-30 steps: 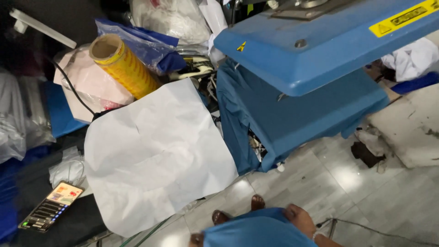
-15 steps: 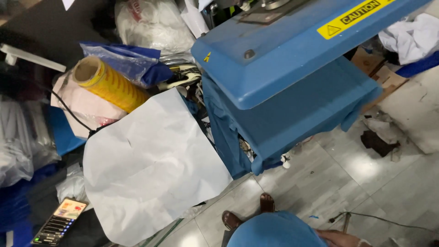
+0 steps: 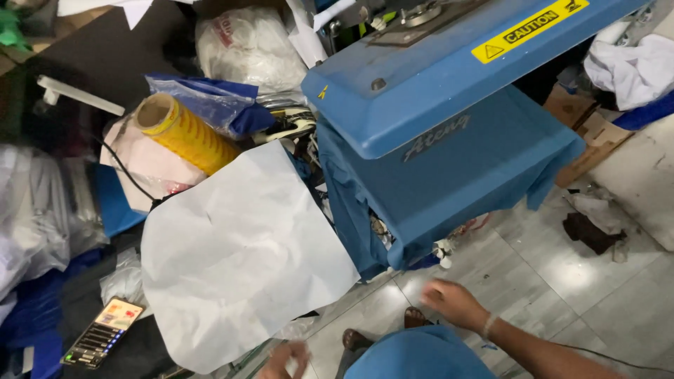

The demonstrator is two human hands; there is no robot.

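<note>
A blue shirt (image 3: 456, 175) lies stretched over the lower plate of a blue heat press (image 3: 449, 77), mid-scene. Just below it, the right hand (image 3: 455, 303) hovers palm down, fingers loosely open, holding nothing. The left hand (image 3: 284, 359), blurred, sits open near a white paper sheet (image 3: 239, 253).

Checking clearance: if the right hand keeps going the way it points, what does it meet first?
Probably the hanging edge of the blue shirt draped on the press; the right hand points up-left toward it, though depth is unclear.
</note>
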